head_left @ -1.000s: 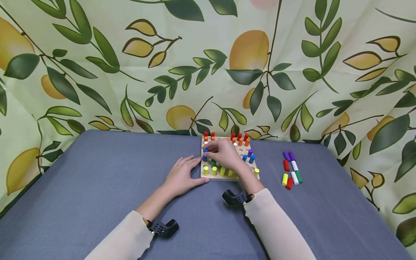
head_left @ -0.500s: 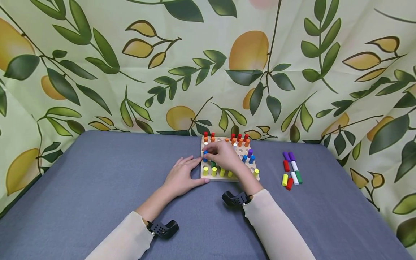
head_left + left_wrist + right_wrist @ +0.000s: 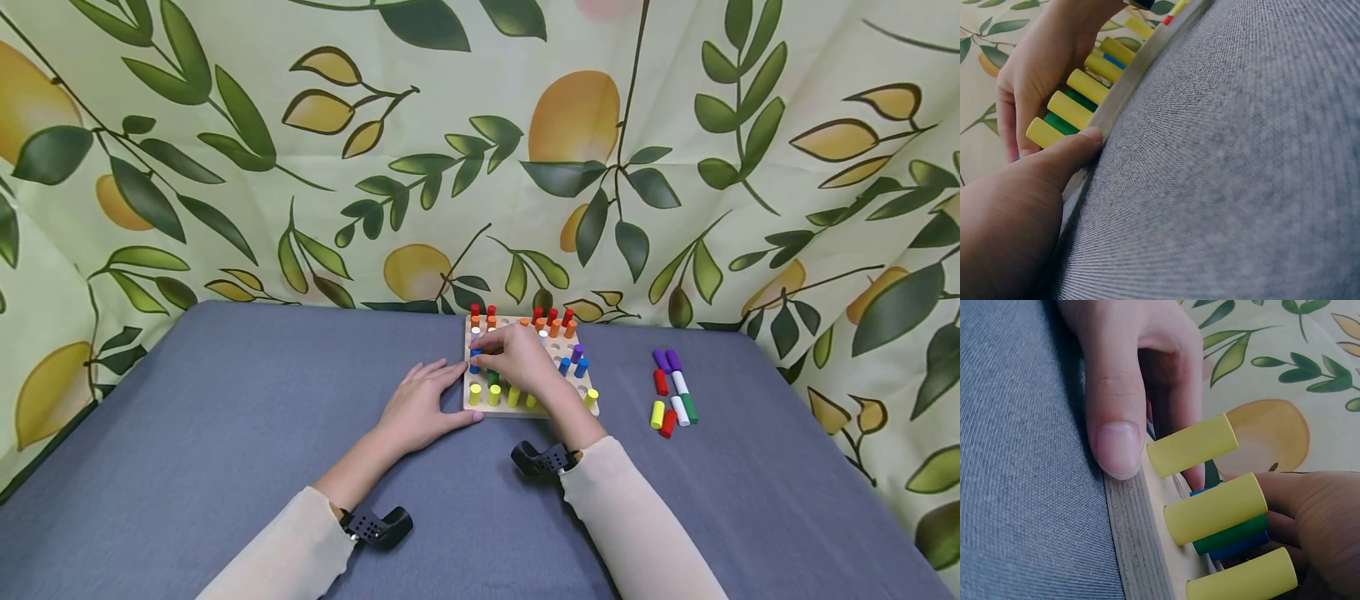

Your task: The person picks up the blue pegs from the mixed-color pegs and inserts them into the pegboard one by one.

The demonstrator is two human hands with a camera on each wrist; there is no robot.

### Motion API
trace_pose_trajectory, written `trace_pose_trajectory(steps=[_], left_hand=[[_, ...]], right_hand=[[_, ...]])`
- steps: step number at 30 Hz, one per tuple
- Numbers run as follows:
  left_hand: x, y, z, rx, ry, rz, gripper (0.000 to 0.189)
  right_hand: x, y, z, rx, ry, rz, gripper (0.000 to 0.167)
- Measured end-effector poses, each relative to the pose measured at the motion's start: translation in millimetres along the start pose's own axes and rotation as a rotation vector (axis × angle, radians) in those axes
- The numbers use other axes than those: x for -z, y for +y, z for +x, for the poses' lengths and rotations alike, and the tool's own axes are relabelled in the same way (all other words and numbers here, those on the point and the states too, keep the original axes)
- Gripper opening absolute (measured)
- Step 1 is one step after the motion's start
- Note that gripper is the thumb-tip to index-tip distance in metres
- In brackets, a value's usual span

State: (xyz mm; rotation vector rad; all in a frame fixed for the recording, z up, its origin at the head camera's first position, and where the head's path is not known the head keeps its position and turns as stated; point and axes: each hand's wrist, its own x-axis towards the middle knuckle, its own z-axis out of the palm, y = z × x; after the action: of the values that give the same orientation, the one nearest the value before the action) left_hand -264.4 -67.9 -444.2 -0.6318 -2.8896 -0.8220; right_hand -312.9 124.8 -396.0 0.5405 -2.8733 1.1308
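A wooden pegboard [image 3: 1138, 544] lies at the table's far side, holding rows of coloured pegs. At its left column my right hand [image 3: 517, 358] pinches a blue peg [image 3: 476, 364] that stands upright on the board. The hand covers much of the board's middle in the head view, and the peg's lower end is hard to make out. My left hand [image 3: 423, 408] rests at the near left corner, its thumb [image 3: 1116, 440] along the front edge and its fingers by the left side. Yellow pegs [image 3: 1216, 509] line the front row, with a green peg [image 3: 1235, 531] behind.
Several loose pegs lie on the grey cloth [image 3: 300, 400] right of the board, among them a yellow peg [image 3: 657, 414], a green peg [image 3: 690, 408] and a purple peg [image 3: 673, 360]. A leaf-patterned curtain [image 3: 450, 167] hangs right behind the board.
The blue peg and my right fingertips appear slightly lower than a second ago, and the white peg behind shows a little more. My left hand has stayed in place.
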Motion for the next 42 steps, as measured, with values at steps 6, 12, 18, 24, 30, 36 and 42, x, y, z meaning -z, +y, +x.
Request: trace_pose_trajectory(steps=[6, 12, 18, 24, 30, 36, 42], left_hand=[[-0.1, -0.1, 0.8, -0.008, -0.002, 0.004, 0.082], [0.0, -0.6, -0.1, -0.009, -0.001, 0.002, 0.082], [0.0, -1.6, -0.1, 0.005, -0.003, 0.001, 0.083], [0.4, -2.3, -0.9, 0.002, 0.001, 0.007, 0.082], [0.2, -1.4, -1.7, 0.002, 0.005, 0.000, 0.082], [0.2, 0.1, -0.6, 0.023, -0.017, -0.010, 0.082], [2.3, 0.8, 0.0, 0.022, -0.063, -0.020, 0.082]], right_hand=[[-0.5, 0.7, 0.7, -0.008, 0.000, -0.005, 0.021], [-1.6, 0.6, 0.4, 0.029, -0.045, -0.056, 0.015], [0.5, -3.7, -0.1, 0.025, -0.073, -0.069, 0.018], [4.1, -6.7, -1.4, 0.037, -0.094, -0.123, 0.024], [18.7, -9.7, -5.4, 0.063, -0.080, -0.155, 0.031], [45.4, -11.7, -14.8, 0.038, -0.001, -0.119, 0.031], [63.5, -4.2, -28.7, 0.032, 0.033, -0.119, 0.030]])
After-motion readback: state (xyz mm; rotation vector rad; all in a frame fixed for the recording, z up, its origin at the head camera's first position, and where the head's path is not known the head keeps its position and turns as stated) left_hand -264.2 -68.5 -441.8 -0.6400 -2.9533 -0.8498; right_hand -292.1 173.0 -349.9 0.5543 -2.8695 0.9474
